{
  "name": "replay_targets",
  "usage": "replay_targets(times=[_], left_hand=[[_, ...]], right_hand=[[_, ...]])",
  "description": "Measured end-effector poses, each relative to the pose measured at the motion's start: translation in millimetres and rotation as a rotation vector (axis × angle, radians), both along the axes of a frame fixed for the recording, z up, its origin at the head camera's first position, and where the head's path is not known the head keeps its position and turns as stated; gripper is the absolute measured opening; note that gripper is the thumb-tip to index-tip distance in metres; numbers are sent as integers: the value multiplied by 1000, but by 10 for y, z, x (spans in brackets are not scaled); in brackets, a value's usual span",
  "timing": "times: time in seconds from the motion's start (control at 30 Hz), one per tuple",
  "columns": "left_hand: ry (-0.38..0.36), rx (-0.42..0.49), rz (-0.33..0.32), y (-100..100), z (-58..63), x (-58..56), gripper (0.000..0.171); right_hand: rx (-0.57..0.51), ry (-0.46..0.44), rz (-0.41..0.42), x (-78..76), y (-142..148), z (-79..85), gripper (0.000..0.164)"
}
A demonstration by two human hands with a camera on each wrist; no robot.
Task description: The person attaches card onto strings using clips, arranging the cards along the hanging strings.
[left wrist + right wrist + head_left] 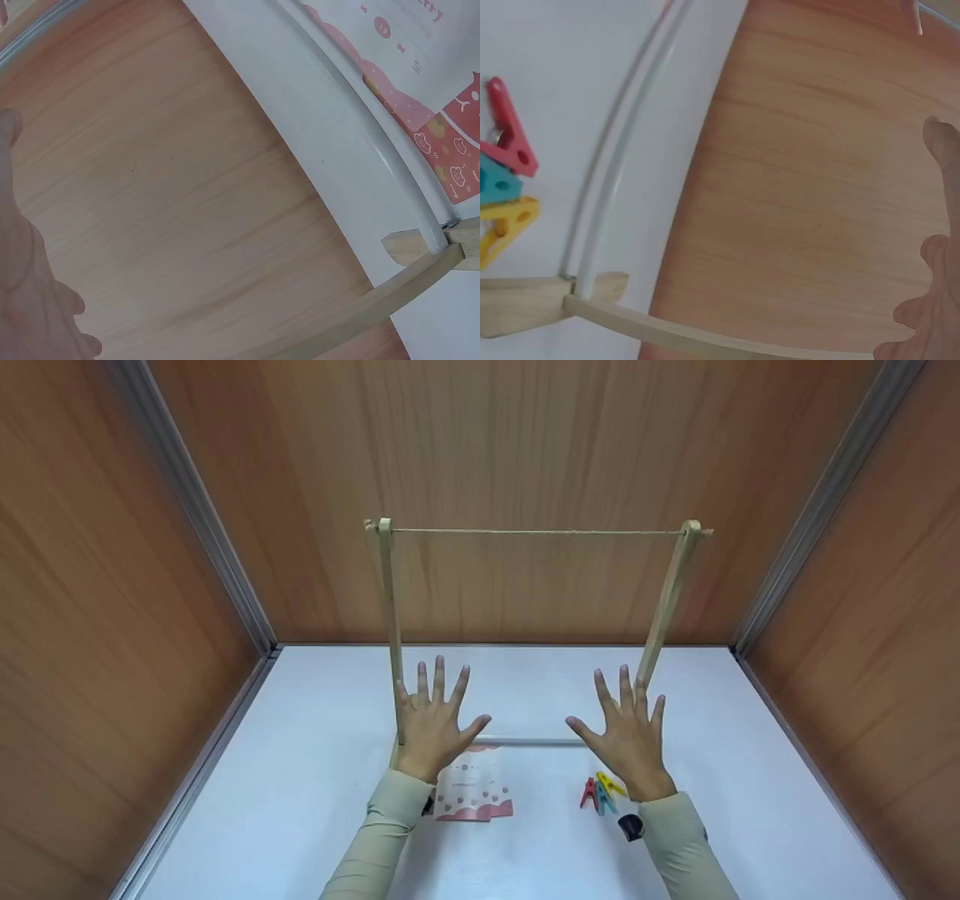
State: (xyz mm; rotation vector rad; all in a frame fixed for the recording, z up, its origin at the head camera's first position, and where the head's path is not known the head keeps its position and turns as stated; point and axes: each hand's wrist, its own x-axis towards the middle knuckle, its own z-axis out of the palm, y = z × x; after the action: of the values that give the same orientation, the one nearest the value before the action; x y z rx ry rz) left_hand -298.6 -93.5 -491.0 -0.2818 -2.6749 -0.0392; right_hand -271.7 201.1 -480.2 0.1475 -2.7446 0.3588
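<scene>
Both hands are held out above the white table with fingers straight and spread, and neither holds anything. My left hand [433,727] overlaps the left post of a wooden frame [391,615] in the head view. Below and right of it lie strawberry-patterned paper cards [472,791], partly hidden by the wrist; a red one with bear drawings [450,161] shows in the left wrist view. My right hand [630,739] is near the frame's right post [667,600]. Beside its wrist lie a red clothespin [511,135], a teal clothespin [499,182] and a yellow clothespin [510,225].
A string [536,532] runs taut between the tops of the posts. A white rod [529,741] joins them low down, by the wooden feet [525,307]. Wood-grain panels [525,450] enclose the white table [300,780] at the back and both sides.
</scene>
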Motion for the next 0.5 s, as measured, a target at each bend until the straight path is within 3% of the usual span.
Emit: replay_targets(times=[0.2, 0.5], left_hand=[[-22, 71, -37, -36, -2, -24, 85], [-175, 347, -153, -86, -97, -31, 78]], right_hand=[[-106, 2, 8, 5, 84, 0, 89], [-334, -66, -6, 60, 269, -118, 85]])
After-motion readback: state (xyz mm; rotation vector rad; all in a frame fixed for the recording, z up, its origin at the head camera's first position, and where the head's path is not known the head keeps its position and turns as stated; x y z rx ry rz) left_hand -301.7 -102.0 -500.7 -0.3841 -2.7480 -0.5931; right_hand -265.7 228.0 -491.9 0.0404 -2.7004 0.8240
